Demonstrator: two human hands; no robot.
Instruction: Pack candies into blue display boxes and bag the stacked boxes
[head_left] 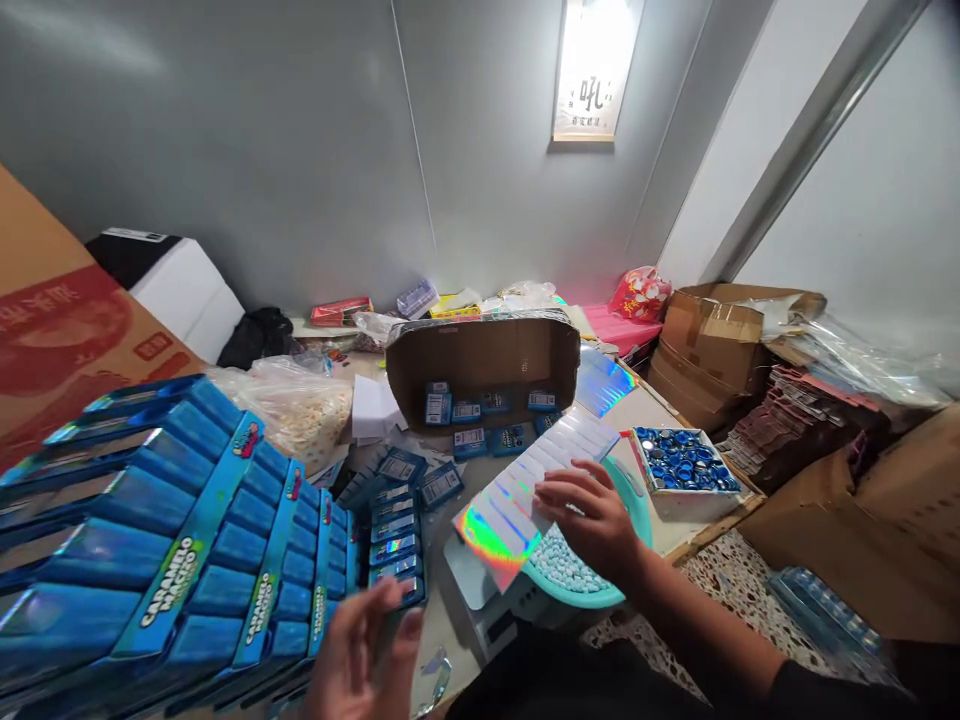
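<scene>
My right hand (pixel 589 515) lies over the right edge of a shiny rainbow-foil sheet (pixel 495 520), fingers stretched out and close together; whether it presses on the sheet I cannot tell. Under the sheet's right side is a turquoise basin (pixel 637 505) of small pale-blue pellets (pixel 566 565). My left hand (pixel 367 655), somewhat blurred, is raised at the bottom, thumb apart from the bent fingers and nothing visible between them. Beyond it stands a row of small blue boxes (pixel 394 535). To its left rise stacked blue display cartons (pixel 202 560) marked CARAMELO MACIZO.
An opened cardboard box (pixel 480 350) at the back has small blue packs inside and before it. A white box of blue caps (pixel 686 460) sits at the table's right edge. Cardboard cartons (pixel 709 340) crowd the right. A bag of pale pieces (pixel 300 405) lies behind the display cartons.
</scene>
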